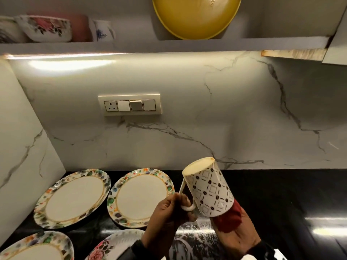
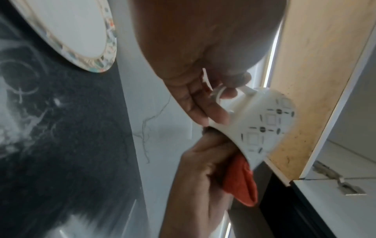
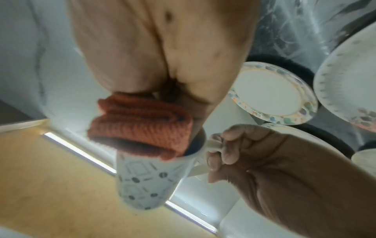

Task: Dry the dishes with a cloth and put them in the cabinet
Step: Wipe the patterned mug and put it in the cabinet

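Observation:
A white mug with a dark diamond pattern is held upside down and tilted above the black counter, base toward the wall. My left hand grips its handle, fingers curled through the loop. My right hand holds a red cloth pushed up into the mug's mouth; its fingers are hidden inside. The right wrist view shows the folded cloth stuffed in the mug and the left hand pinching the handle. The left wrist view shows the cloth bulging out under the rim.
Several floral-rimmed plates lie on the black counter at left. Above, an open shelf carries floral bowls, a cup and a yellow plate. A switch panel sits on the marble wall.

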